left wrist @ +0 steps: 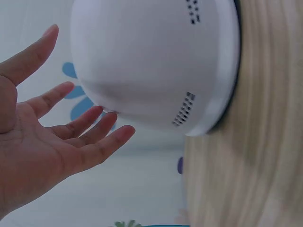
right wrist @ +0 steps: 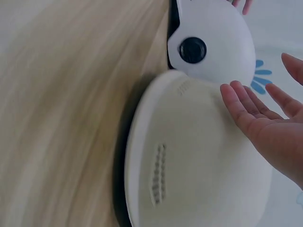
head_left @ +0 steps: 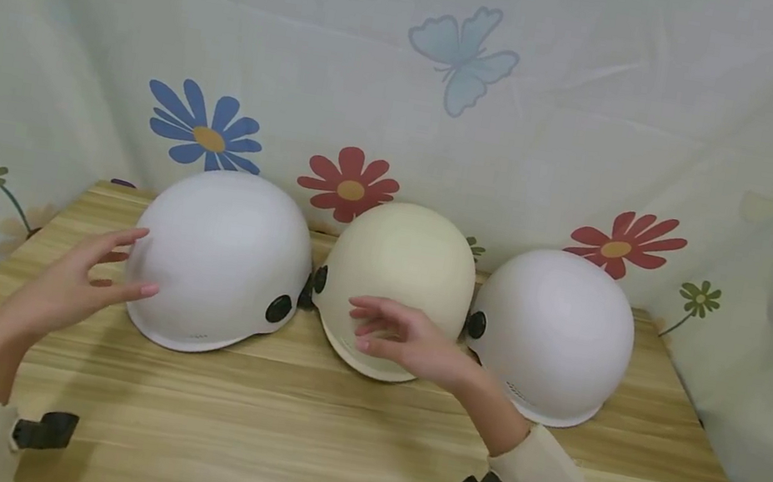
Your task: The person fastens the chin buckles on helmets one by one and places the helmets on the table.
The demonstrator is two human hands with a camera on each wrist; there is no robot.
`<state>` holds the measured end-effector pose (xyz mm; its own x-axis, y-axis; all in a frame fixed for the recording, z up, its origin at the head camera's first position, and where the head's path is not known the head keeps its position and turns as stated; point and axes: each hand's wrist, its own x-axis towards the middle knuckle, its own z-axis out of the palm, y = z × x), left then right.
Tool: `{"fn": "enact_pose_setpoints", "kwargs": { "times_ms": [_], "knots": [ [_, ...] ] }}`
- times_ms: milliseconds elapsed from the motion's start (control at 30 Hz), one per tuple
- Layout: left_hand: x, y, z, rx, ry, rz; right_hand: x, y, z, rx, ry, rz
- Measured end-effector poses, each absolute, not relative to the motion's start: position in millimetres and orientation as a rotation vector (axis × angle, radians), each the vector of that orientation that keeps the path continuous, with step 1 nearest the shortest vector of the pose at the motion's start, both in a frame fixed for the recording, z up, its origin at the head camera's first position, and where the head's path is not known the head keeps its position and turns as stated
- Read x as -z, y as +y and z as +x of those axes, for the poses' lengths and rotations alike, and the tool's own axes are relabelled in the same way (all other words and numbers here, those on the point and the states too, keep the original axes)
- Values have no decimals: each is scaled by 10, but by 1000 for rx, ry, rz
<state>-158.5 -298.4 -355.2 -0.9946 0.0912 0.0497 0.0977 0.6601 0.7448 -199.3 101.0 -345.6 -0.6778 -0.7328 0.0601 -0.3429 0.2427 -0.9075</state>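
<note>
Three helmets sit dome-up in a row on the wooden table: a white helmet [head_left: 226, 249] at left, a cream helmet [head_left: 402, 260] in the middle, another white helmet [head_left: 557, 335] at right. My left hand [head_left: 72, 280] is at the left side of the left white helmet, thumb and fingers spread apart. In the left wrist view its fingertips overlap the helmet's [left wrist: 156, 61] edge. Over the front of the cream helmet hovers my right hand [head_left: 412, 342], fingers loosely bent with nothing in them. The right wrist view shows that hand's fingers [right wrist: 236, 101] beside the cream dome [right wrist: 203, 156].
The wood-grain table [head_left: 293, 445] extends in front of the helmets. A pale curtain [head_left: 298, 33] printed with flowers and a butterfly hangs behind and at both sides. Black round fittings [head_left: 279, 308] show on the helmets' sides. Each sleeve carries a black wrist camera [head_left: 45, 431].
</note>
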Motion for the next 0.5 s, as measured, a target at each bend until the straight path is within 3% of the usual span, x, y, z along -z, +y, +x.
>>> {"fn": "enact_pose_setpoints", "kwargs": {
  "times_ms": [500],
  "knots": [
    [3772, -3112, -1607, 1410, -2841, -149, 3883, 472, -2037, 1398, 2131, -808]
  ]
}}
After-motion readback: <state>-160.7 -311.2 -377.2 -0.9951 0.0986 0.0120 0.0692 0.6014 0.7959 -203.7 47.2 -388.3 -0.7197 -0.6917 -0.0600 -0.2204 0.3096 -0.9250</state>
